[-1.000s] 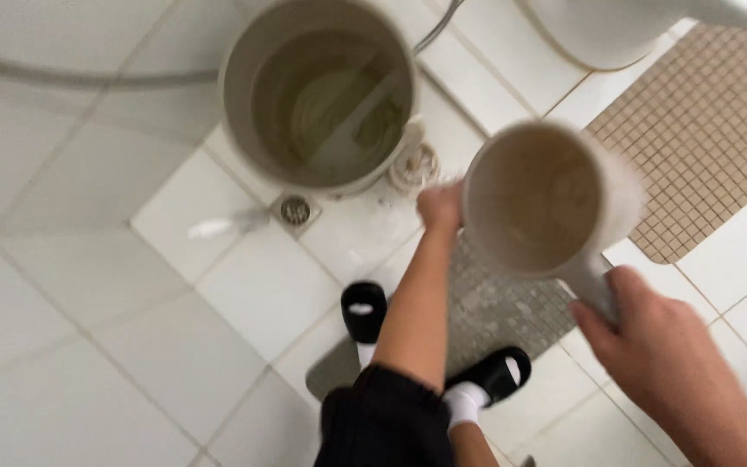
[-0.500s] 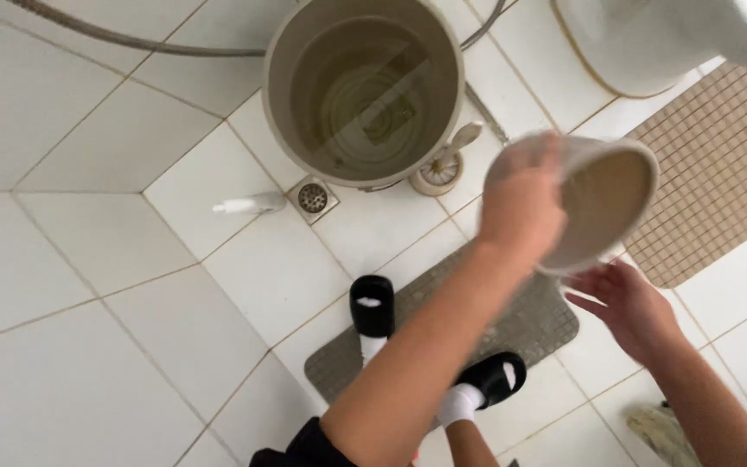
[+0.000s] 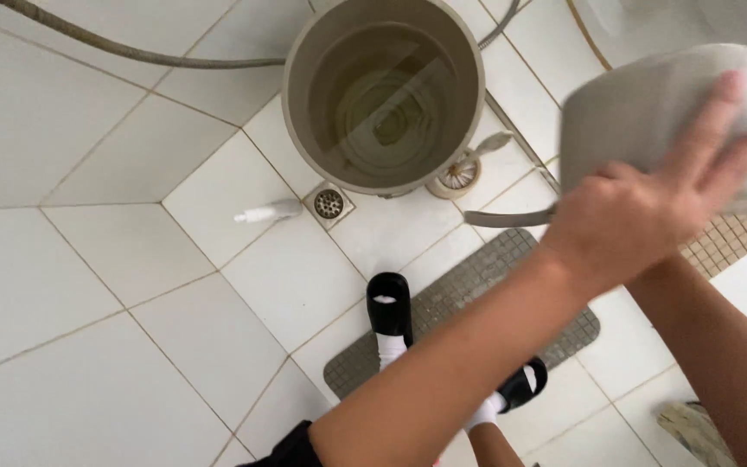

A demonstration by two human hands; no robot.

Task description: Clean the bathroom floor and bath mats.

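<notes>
We see our left hand (image 3: 641, 212) spread over the side of a grey dipper (image 3: 650, 112), fingers (image 3: 702, 143) splayed and pressed flat against its wall rather than curled round it. The dipper is up at the right of the view, tipped on its side and blurred, and its handle (image 3: 507, 218) juts out to the left below the hand. Our right forearm (image 3: 719, 346) rises from the lower right corner and passes behind the left hand; the right hand itself is hidden, so we cannot tell whether it grips anything.

Below, a round bucket (image 3: 300, 112) stands on the white tiled floor (image 3: 88, 285), holding water. Just beside its base sit a floor drain (image 3: 328, 203) and a small round brush holder (image 3: 457, 175). A little white bottle (image 3: 268, 211) lies on its side left of the drain. A hose (image 3: 131, 54) curves across the tiles towards the bucket. Our feet in black slippers (image 3: 389, 307) stand on a grey mat (image 3: 477, 281), and a beige mosaic mat (image 3: 737, 238) shows at the right edge, under the dipper.
</notes>
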